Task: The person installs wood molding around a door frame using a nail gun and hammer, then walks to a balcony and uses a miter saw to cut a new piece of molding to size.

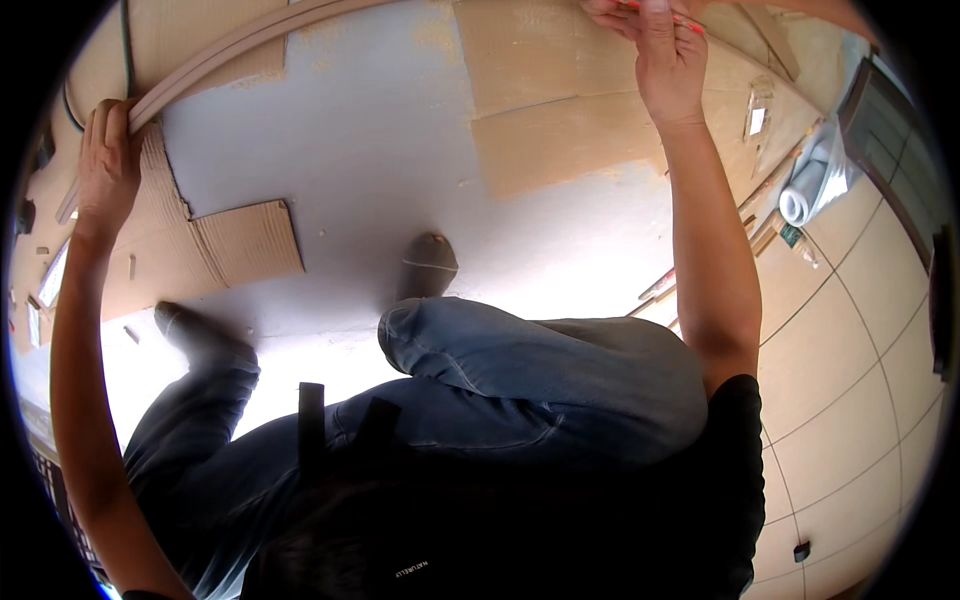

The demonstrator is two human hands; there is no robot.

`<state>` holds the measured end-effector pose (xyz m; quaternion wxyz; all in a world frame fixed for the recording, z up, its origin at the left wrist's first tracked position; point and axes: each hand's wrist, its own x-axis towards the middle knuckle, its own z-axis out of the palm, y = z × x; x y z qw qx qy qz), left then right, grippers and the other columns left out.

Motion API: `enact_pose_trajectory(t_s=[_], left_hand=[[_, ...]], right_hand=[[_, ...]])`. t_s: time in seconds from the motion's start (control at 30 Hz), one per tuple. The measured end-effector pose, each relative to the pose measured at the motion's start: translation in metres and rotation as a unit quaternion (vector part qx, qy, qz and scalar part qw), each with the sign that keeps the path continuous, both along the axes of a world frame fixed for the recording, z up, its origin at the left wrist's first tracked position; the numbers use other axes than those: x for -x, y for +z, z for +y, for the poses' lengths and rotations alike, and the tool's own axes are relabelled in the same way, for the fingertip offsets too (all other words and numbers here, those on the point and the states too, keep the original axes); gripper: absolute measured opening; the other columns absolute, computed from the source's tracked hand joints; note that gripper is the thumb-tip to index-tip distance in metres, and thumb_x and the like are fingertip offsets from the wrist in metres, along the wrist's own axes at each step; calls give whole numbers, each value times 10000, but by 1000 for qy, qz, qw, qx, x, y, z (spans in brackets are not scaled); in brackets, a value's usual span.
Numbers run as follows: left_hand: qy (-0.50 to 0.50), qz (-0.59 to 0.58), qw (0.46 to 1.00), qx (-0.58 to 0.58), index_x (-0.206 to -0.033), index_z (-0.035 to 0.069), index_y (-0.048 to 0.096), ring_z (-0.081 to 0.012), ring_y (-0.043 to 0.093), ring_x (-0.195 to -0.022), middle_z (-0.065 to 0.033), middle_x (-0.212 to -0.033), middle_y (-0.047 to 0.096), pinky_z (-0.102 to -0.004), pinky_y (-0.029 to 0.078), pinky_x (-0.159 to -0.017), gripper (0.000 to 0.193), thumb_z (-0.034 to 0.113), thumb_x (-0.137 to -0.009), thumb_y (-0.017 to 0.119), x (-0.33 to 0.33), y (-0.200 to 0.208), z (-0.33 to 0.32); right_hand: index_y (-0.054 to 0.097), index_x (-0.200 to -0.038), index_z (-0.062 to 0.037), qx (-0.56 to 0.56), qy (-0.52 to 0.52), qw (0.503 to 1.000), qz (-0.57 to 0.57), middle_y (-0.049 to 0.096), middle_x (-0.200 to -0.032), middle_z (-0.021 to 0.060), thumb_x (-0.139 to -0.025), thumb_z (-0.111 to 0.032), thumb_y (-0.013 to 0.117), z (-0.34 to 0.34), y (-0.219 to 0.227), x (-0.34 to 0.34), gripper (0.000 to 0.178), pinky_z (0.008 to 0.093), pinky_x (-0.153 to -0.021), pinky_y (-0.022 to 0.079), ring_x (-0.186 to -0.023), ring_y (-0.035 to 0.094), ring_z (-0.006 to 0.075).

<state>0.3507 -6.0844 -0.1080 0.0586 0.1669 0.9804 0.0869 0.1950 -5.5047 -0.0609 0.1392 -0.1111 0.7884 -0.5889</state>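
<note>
My left hand [108, 168] is at the far left, its fingers closed over a long, thin brown strip [215, 62]. From there the strip runs up to the right and out of the top edge. At the top right my right hand [668, 70] is closed around a thin red-orange stick [682, 18], perhaps a pencil. Part of that grip lies at the picture's edge. Below my left hand lies a piece of corrugated cardboard [245, 243] on the grey surface [340, 170].
Flat brown sheets [560, 140] cover part of the surface. My shoe [428, 265] stands on it, legs bent. Right of it are a roll of clear plastic [800, 195], a dark-framed panel [895, 150] and floor tiles [850, 400]. A skin-toned shape [810, 12], possibly another person's arm, enters top right.
</note>
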Motion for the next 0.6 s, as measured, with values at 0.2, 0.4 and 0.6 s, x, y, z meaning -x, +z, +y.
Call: enact_pose_trajectory(t_s=[0.2, 0.4, 0.6], left_hand=[[18, -19, 999, 19, -1267, 16, 608, -407, 609, -1090, -179, -1137, 617, -465, 498, -947, 339, 36, -939, 693, 1, -4, -4], [20, -24, 999, 32, -1277, 26, 607, -409, 612, -1091, -179, -1151, 624, -464, 500, -944, 337, 74, -956, 695, -2, -12, -14], [18, -30, 998, 51, -1286, 28, 606, -404, 618, -1099, -174, -1166, 629, -458, 505, -950, 326, 95, -974, 677, -1, -5, -14]], right_hand=[[649, -1193, -11, 51, 39, 997, -37, 729, -1034, 65, -1051, -84, 671, 10, -20, 9, 160, 260, -848, 561, -911, 684, 115], [639, -1222, -19, 37, 49, 998, -32, 723, -1059, 71, -1040, -72, 668, 12, -28, 4, 192, 270, -839, 567, -915, 689, 126], [629, -1252, -27, 36, 54, 997, -30, 717, -1084, 77, -1028, -61, 665, 15, -32, 8, 229, 280, -830, 572, -918, 694, 136]])
